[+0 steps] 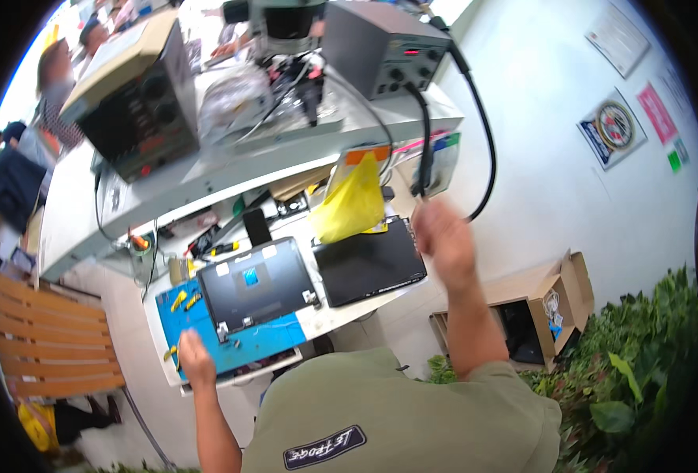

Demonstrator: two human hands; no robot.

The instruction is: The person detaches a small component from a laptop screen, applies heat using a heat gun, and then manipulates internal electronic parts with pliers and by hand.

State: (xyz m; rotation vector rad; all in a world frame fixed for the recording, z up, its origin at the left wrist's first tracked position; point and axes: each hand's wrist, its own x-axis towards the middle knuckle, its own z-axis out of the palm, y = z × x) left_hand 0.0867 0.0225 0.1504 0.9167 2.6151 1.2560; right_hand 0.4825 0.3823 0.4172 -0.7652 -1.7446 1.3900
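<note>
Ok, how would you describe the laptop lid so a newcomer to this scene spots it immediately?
Find the low white worktable, then the blue mat on its left part. Largely on that mat lies the dark laptop lid. Unlike the black screen panel to its right, it has a small bright blue rectangle near its middle.

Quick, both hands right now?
Left hand: blurred, fingers look curled; any hold can't be told.
Right hand: blurred, near a black cable; whether it grips anything can't be told.

Glossy screen panel [370, 266] — creased yellow plastic bag [353, 206] — wooden slats [53, 337]
</note>
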